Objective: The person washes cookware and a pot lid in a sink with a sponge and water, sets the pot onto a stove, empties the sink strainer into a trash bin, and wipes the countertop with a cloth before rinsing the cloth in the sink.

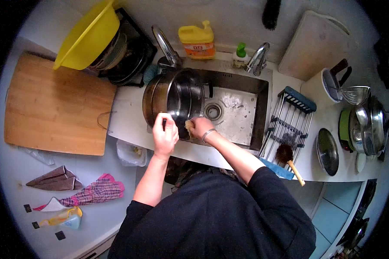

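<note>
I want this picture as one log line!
left hand: gripping near side of pot; right hand: holding yellowish scrubber by pot; pot: at left end of sink

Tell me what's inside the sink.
In the sink, the drain and right-hand floor show. The large metal pot covers the left part; anything beneath it cannot be seen.

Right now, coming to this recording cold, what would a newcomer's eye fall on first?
Probably the large metal pot at the left end of the sink, with the left hand gripping its near side and the right hand holding a pale yellow scrubber by it. Next, the bright yellow basin at upper left and the broad wooden board below it.
</note>
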`<state>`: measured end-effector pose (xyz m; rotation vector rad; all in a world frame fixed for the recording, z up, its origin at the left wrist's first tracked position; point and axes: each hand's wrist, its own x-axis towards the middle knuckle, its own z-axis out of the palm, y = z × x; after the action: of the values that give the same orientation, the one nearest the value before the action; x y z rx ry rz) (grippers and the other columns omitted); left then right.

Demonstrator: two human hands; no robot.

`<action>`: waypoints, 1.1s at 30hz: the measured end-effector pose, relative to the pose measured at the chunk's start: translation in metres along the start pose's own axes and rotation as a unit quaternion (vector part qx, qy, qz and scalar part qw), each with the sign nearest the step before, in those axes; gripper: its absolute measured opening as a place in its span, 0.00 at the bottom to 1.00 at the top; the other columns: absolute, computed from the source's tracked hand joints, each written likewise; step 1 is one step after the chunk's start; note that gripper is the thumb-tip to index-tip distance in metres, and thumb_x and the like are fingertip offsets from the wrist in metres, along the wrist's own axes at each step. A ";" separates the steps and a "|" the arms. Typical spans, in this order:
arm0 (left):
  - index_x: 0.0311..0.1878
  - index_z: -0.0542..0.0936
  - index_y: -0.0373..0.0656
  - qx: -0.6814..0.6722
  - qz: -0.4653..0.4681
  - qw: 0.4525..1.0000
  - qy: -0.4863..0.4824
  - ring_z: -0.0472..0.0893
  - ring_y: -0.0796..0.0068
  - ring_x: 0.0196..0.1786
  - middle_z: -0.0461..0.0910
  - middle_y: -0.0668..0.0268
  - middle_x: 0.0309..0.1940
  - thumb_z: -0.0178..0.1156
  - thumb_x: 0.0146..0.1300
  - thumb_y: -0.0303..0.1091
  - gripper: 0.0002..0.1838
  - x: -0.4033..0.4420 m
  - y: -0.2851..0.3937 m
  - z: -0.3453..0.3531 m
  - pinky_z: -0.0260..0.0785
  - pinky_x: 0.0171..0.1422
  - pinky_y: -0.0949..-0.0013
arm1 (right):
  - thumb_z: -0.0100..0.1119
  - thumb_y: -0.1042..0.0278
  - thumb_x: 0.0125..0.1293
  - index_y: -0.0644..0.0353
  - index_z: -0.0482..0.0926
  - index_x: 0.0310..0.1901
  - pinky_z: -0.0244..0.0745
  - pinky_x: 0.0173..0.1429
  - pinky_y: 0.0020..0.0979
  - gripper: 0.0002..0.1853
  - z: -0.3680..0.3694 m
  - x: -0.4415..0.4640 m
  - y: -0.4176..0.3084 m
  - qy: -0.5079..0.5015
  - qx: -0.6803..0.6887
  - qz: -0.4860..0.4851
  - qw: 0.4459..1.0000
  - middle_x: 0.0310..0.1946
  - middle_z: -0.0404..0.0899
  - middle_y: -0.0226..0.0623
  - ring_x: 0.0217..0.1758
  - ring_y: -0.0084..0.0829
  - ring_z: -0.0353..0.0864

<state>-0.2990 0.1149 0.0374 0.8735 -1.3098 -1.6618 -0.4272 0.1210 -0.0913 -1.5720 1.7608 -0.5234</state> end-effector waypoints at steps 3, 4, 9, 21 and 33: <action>0.34 0.63 0.49 -0.095 -0.022 0.995 0.031 0.51 0.87 0.09 0.53 0.76 0.10 0.42 0.67 0.42 0.09 0.017 0.011 -0.011 0.44 0.09 0.82 | 0.57 0.62 0.51 0.60 0.71 0.49 0.69 0.50 0.40 0.22 -0.018 0.000 -0.015 0.084 0.090 -0.101 0.987 0.44 0.74 0.50 0.47 0.46 0.73; 0.34 0.63 0.49 -0.121 -0.034 0.991 0.037 0.50 0.87 0.09 0.53 0.76 0.10 0.41 0.67 0.42 0.09 0.023 0.015 -0.016 0.44 0.09 0.82 | 0.57 0.62 0.51 0.60 0.71 0.49 0.69 0.50 0.40 0.22 -0.020 0.005 -0.012 0.085 0.087 -0.104 0.987 0.44 0.74 0.50 0.47 0.46 0.73; 0.36 0.65 0.49 -0.310 -0.080 0.945 -0.061 0.50 0.87 0.08 0.53 0.75 0.10 0.38 0.68 0.43 0.11 0.053 0.016 -0.063 0.45 0.09 0.83 | 0.60 0.62 0.51 0.63 0.66 0.52 0.64 0.55 0.38 0.28 -0.066 0.020 0.045 0.380 -0.086 0.008 0.921 0.50 0.68 0.50 0.53 0.45 0.68; 0.57 0.63 0.49 0.048 -0.235 0.970 -0.038 0.56 0.83 0.13 0.60 0.73 0.14 0.43 0.66 0.39 0.17 0.218 -0.063 -0.153 0.51 0.14 0.76 | 0.53 0.63 0.61 0.63 0.70 0.33 0.74 0.31 0.31 0.11 -0.064 -0.011 0.094 0.281 0.645 0.199 0.683 0.21 0.73 0.37 0.25 0.31 0.76; 0.58 0.62 0.41 0.499 -0.024 0.866 -0.024 0.71 0.43 0.48 0.73 0.43 0.44 0.43 0.62 0.43 0.24 0.306 -0.112 -0.161 0.62 0.53 0.52 | 0.55 0.64 0.59 0.60 0.69 0.35 0.75 0.32 0.31 0.09 -0.030 -0.016 0.022 0.366 0.626 0.231 0.649 0.25 0.76 0.38 0.27 0.32 0.77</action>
<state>-0.3041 -0.2148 -0.1156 1.4432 -2.2399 -0.9475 -0.4639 0.1362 -0.0833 0.1469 1.4754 -1.7592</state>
